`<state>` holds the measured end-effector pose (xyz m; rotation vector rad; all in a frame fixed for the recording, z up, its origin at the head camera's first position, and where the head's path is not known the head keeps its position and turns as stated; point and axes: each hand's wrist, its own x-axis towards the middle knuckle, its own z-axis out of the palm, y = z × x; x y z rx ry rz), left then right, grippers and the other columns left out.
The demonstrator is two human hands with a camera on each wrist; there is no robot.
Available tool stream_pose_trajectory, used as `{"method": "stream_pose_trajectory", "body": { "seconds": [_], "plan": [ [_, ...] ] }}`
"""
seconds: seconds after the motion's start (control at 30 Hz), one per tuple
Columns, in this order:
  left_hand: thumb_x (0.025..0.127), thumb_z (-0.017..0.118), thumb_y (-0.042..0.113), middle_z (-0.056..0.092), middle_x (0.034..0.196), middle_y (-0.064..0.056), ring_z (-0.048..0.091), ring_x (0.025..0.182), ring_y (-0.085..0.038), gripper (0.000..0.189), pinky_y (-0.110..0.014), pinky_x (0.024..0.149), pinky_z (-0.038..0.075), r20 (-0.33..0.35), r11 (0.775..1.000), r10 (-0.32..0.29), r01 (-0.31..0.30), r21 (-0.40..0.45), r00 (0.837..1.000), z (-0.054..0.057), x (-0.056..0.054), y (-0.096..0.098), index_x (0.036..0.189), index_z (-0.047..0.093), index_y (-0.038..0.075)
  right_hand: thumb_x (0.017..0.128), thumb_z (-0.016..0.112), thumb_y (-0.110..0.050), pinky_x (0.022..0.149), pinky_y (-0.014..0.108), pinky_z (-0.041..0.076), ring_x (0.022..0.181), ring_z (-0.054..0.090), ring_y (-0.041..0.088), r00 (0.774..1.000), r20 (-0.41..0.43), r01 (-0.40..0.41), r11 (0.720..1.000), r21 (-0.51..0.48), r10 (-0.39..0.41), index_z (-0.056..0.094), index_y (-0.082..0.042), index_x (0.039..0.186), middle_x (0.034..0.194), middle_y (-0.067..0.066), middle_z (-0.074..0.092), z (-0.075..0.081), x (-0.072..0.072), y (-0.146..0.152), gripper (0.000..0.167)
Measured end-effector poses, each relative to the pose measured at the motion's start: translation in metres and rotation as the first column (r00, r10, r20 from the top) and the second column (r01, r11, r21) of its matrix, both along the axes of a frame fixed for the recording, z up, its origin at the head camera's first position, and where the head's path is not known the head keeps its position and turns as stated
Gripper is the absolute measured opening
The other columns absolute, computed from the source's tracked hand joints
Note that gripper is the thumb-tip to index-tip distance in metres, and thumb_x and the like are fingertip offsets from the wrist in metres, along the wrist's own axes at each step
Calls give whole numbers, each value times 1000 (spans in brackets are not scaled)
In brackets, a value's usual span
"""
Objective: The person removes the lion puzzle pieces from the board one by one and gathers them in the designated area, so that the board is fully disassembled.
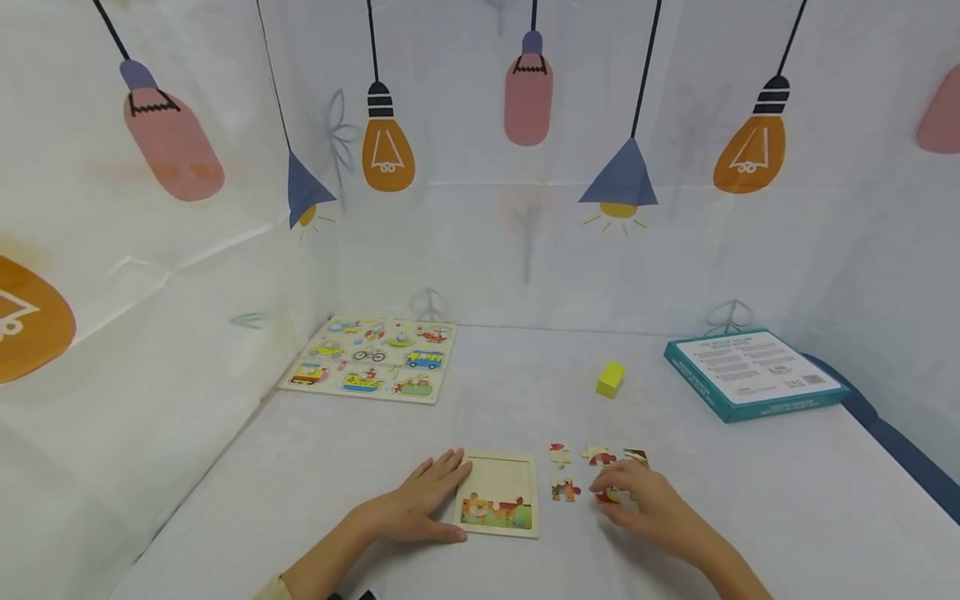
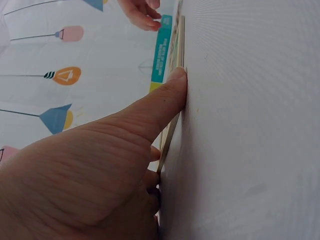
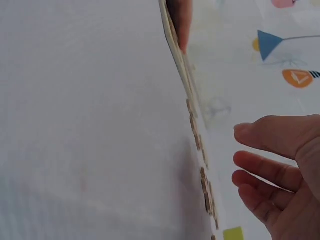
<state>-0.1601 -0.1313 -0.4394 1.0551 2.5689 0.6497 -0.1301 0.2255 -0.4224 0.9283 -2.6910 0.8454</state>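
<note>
- The right hand (image 1: 652,504) is held over the loose puzzle pieces, right of the wooden tray; one red piece (image 1: 606,495) is partly covered by it in the head view, and the near edge of a brown piece (image 1: 636,455) is hidden too.
- Whether the red piece is touched cannot be told from above; in the right wrist view the fingers are seen loosely bent, parted from the thumb, with nothing held.
- The left hand (image 1: 420,504) is laid on the table with fingers outstretched and spread, nothing being gripped; part of the wooden tray's (image 1: 504,477) left edge is covered by its fingertips.
- In the left wrist view the thumb is shown against the tray's edge, while most of the other fingers are hidden behind the hand.
- The tray's near part is filled by joined picture pieces (image 1: 497,512); its far part is bare. Their picture is made out only from above.
- The loose pieces are reduced to thin brown edges in the right wrist view, where the yellow block (image 1: 611,379) is cut off at the bottom.
- Small print on the teal box (image 1: 753,375), far right, is too blurred to be read.
- The vehicle board (image 1: 371,358), far left, is made out whole in the head view.
- A sleeve (image 1: 273,588) is cut off at the near left.
</note>
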Motion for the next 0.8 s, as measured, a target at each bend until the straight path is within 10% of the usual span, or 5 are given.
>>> {"method": "stream_pose_trajectory", "body": {
  "seconds": [0.3, 0.8],
  "plan": [
    [81, 56, 57, 9, 152, -16, 4, 139, -28, 91, -51, 109, 6, -10, 1000, 9, -9, -20, 1000, 0, 0, 0, 146, 19, 5, 82, 69, -11, 67, 24, 49, 81, 52, 9, 983, 95, -158, 987, 0, 157, 65, -18, 94, 94, -9, 57, 3, -9, -28, 14],
    [82, 56, 57, 9, 152, -14, 5, 139, -26, 90, -50, 109, 6, -3, 1000, 14, -14, -25, 1000, 1, 2, 0, 146, 19, 6, 85, 64, -14, 85, 30, 47, 102, 51, 10, 974, 138, -205, 963, 174, 182, 63, -15, 107, 106, -9, 56, 9, -21, -84, 22]
  ]
}}
